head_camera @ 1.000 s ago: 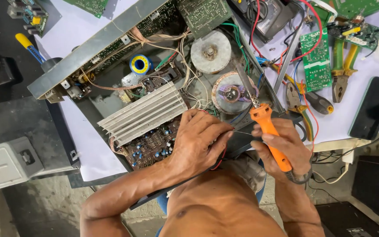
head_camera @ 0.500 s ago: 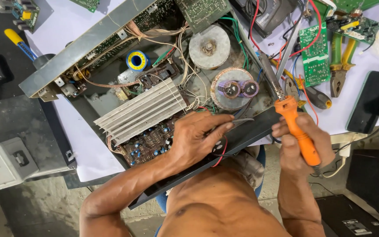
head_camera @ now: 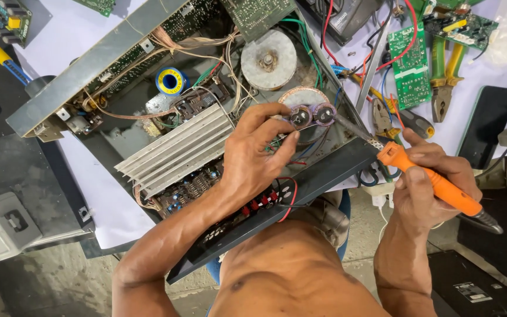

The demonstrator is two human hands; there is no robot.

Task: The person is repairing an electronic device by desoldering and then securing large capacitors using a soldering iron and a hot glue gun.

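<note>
Right hand (head_camera: 426,185) grips the orange soldering iron (head_camera: 435,185), its tip reaching toward 10 o'clock at two capacitors (head_camera: 312,114) inside the open amplifier (head_camera: 206,117). Left hand (head_camera: 259,155) pinches thin leads just beside them. Judging by this, the joint is mid-work: cover off, capacitors seated, soldering unfinished. Pliers (head_camera: 444,76) lie at 1 o'clock on the bench (head_camera: 83,35).

A single head-worn camera looks steeply down from above the person's bare chest, close over the worktop (head_camera: 89,35). It faces forward across the opened amplifier chassis (head_camera: 118,70), which fills the frame's middle; the floor shows along the bottom edge. No second view shares the scene.
</note>
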